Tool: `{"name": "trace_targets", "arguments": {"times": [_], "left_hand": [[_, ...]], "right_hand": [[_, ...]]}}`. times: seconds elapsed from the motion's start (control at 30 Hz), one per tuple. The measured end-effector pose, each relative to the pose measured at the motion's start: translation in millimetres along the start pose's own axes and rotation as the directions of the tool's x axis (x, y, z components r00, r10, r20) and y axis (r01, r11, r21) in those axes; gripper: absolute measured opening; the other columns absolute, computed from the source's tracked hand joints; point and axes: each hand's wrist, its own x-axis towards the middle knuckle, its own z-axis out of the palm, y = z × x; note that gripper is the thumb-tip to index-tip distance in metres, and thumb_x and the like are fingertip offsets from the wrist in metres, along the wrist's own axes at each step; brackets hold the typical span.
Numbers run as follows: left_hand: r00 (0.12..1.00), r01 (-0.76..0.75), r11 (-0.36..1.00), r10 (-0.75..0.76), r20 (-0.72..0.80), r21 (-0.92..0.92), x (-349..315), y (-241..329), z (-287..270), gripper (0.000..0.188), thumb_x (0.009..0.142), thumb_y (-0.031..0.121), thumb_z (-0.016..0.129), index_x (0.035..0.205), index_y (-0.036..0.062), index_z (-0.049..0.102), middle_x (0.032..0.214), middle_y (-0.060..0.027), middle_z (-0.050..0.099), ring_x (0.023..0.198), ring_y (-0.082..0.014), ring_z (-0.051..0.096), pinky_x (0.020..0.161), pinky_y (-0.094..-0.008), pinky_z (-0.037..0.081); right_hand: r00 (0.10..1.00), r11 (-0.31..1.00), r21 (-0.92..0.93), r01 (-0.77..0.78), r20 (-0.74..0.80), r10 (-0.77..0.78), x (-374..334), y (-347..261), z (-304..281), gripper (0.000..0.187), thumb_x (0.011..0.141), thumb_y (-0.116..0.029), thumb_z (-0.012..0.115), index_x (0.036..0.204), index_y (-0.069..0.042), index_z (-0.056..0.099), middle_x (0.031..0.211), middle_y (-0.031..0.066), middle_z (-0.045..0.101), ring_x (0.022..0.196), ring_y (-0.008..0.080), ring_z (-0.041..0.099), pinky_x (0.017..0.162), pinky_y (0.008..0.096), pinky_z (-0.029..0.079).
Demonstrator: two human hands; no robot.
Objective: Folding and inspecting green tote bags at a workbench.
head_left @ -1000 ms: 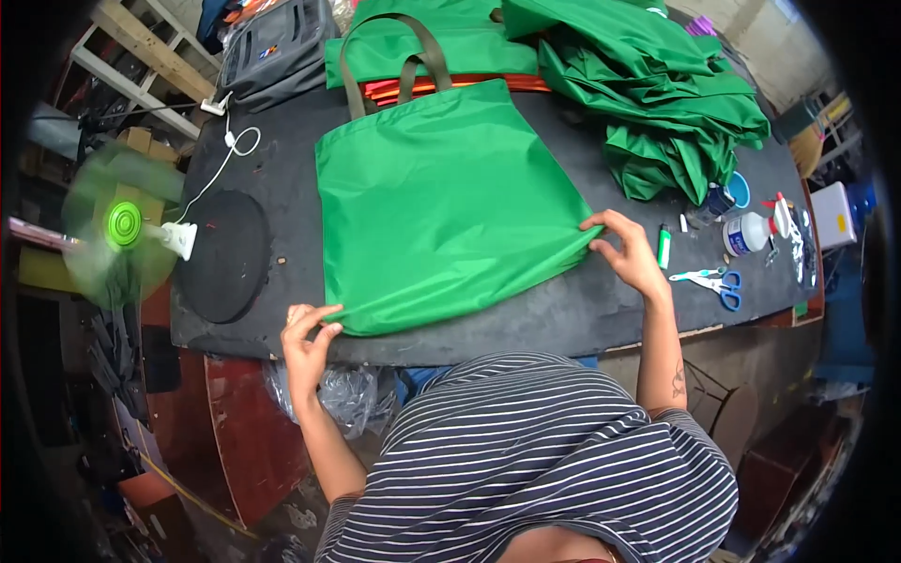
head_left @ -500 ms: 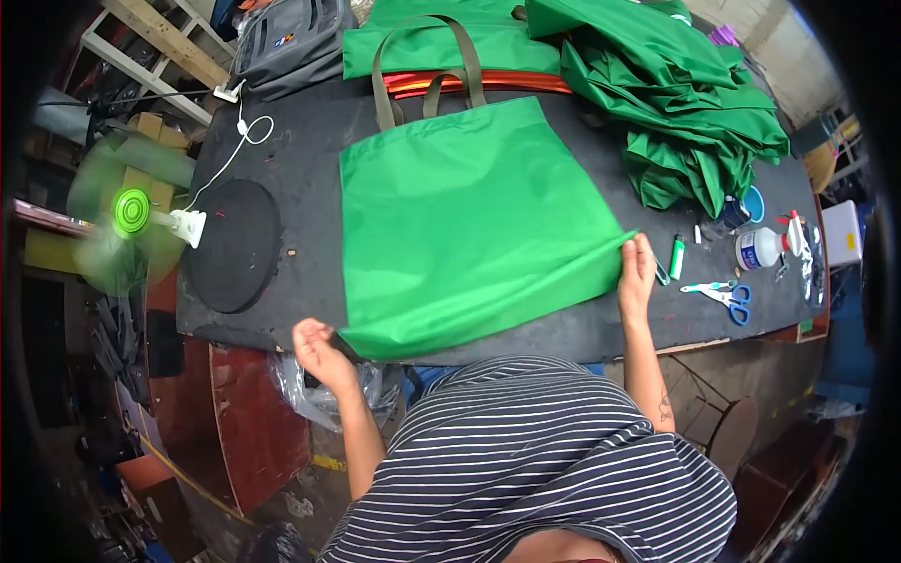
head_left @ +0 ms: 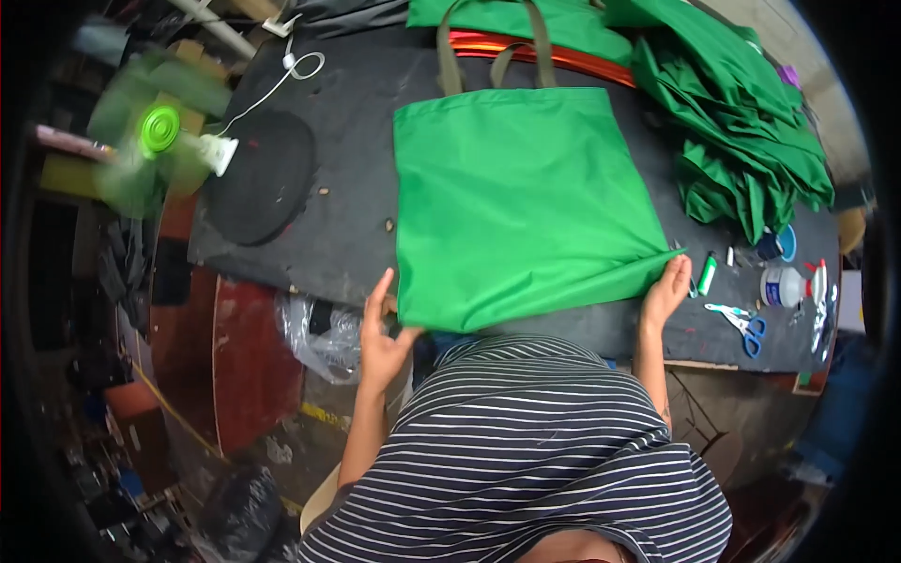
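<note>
A green fabric tote bag (head_left: pixel 526 206) with dark olive handles (head_left: pixel 542 42) lies spread on the dark table, handles pointing away from me. My right hand (head_left: pixel 664 293) pinches its near right corner, and a fold runs from there along the bottom edge. At the near left corner is my left hand (head_left: pixel 383 342), fingers apart and raised, its thumb close to the fabric. Whether that thumb touches the bag I cannot tell.
A heap of green fabric (head_left: pixel 741 122) covers the far right. Blue-handled scissors (head_left: pixel 741 326), a green lighter-like item (head_left: pixel 708 274) and a spray bottle (head_left: pixel 784 286) lie at right. A running fan (head_left: pixel 160 131) stands left, by a round dark disc (head_left: pixel 263 178).
My left hand has moved right, toward the bag, and its fingers have spread. The bag's bottom lies flatter on the left. The whole view has shifted; my right hand stays at its corner.
</note>
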Motion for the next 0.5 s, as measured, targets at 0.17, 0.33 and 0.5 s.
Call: {"name": "trace_targets", "arguments": {"times": [0.17, 0.33, 0.5], "left_hand": [[0.999, -0.041, 0.991, 0.038, -0.023, -0.13, 24, 4, -23, 0.083, 0.067, -0.007, 0.073, 0.141, 0.0069, 0.039, 0.079, 0.0013, 0.052, 0.078, -0.009, 0.051, 0.081, -0.0239, 0.042], [0.971, -0.083, 0.996, 0.075, 0.226, 0.029, 26, 14, -41, 0.091, 0.066, 0.001, 0.077, 0.145, 0.0121, 0.034, 0.097, -0.0061, 0.051, 0.094, -0.0195, 0.05, 0.092, -0.031, 0.039], [0.989, -0.034, 0.999, 0.032, 0.144, 0.014, 41, 9, -44, 0.021, 0.074, 0.002, 0.073, 0.092, -0.0022, 0.063, 0.092, -0.0059, 0.051, 0.089, -0.0178, 0.051, 0.081, -0.0277, 0.041]], "right_hand": [[0.997, 0.993, -0.084, 0.08, -0.001, -0.081, -10, -10, 5, 0.024, 0.101, -0.02, 0.046, 0.085, -0.002, 0.046, 0.077, -0.0004, 0.041, 0.072, 0.0105, 0.038, 0.065, 0.0256, 0.035], [0.998, 0.998, 0.047, 0.037, 0.044, -0.039, -16, -10, 0, 0.025, 0.102, -0.023, 0.044, 0.087, -0.003, 0.048, 0.08, 0.0001, 0.044, 0.076, 0.0103, 0.04, 0.07, 0.0244, 0.036], [0.97, 0.985, 0.013, 0.172, 0.172, -0.172, -14, 2, -16, 0.026, 0.1, -0.025, 0.046, 0.094, 0.0, 0.052, 0.095, 0.0052, 0.048, 0.092, 0.0152, 0.046, 0.084, 0.0273, 0.036]]}}
